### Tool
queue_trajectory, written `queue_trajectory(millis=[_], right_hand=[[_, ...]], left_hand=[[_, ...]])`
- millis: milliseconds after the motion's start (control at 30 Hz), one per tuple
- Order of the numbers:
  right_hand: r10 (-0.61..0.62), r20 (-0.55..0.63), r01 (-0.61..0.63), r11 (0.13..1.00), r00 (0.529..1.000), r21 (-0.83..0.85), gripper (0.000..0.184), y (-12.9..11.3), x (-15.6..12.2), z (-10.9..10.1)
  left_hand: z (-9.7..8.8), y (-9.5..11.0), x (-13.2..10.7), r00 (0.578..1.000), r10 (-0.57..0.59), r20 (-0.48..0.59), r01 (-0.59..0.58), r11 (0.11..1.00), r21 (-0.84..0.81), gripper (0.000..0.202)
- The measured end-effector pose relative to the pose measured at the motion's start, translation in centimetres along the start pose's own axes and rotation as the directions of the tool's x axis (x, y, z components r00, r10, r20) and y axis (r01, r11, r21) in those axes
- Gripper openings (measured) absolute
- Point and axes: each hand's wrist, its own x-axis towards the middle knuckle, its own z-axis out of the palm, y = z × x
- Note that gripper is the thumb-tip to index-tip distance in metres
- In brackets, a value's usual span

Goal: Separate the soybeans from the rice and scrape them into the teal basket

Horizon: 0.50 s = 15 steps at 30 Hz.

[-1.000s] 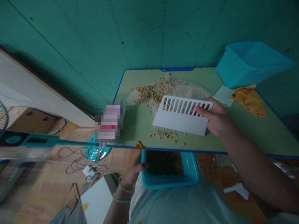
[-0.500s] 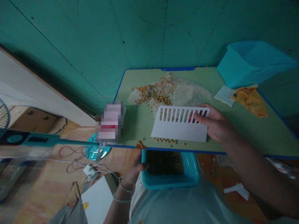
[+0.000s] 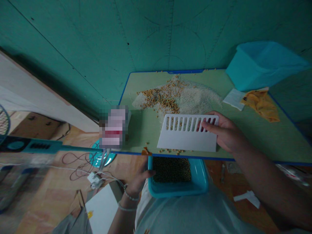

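Observation:
My right hand (image 3: pixel 225 131) is closed around the right end of a white slotted plastic plate (image 3: pixel 186 141), its fingers partly visible through the slots. The plate stands over the near part of the table, with a few yellow beans (image 3: pixel 176 151) along its lower edge. Behind it lies a pile of yellow beans (image 3: pixel 168 102) mixed with white grains (image 3: pixel 198 96). Below the table edge, my left hand (image 3: pixel 142 175) grips the left rim of a turquoise tub (image 3: pixel 200 185); the fingers beyond the thumb are hidden. Small dark beans (image 3: pixel 172 170) fill much of the tub, which rests at my lap.
A turquoise bin (image 3: pixel 258 66) stands at the table's back right, beside a white cloth or paper (image 3: pixel 233 99) and a yellow cloth (image 3: pixel 262 105). A blurred-out pink and white object (image 3: pixel 114 126) sits at the left edge. Cables (image 3: pixel 75 165) lie on the floor.
My right hand has drawn the slotted plate slightly toward the near table edge, and the beans along its lower edge now lie closer to that edge. My left hand and the tub look unchanged.

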Motion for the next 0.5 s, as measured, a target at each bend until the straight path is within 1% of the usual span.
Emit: queue_trajectory(millis=[100, 233, 367, 500], right_hand=[[-0.002, 0.0, 0.002, 1.0, 1.0, -0.006, 0.045, 0.05, -0.09, 0.04], [0.022, 0.007, -0.022, 1.0, 1.0, 0.015, 0.046, 0.17, -0.14, 0.06], [0.014, 0.015, -0.015, 1.0, 1.0, 0.017, 0.044, 0.35, -0.15, -0.03], [0.038, 0.038, -0.038, 0.999, 0.999, -0.003, 0.043, 0.42, -0.29, -0.01]], left_hand=[[-0.09, -0.12, 0.08, 1.0, -0.006, -0.005, 0.006, 1.0, 0.019, 0.065], [-0.18, -0.11, 0.01, 1.0, -0.01, -0.001, 0.011, 1.0, 0.007, 0.067], [-0.08, 0.08, -0.1, 1.0, -0.019, -0.014, 0.018, 1.0, 0.0, 0.067], [0.01, 0.24, -0.05, 1.0, -0.015, 0.014, 0.015, 1.0, -0.009, 0.064]])
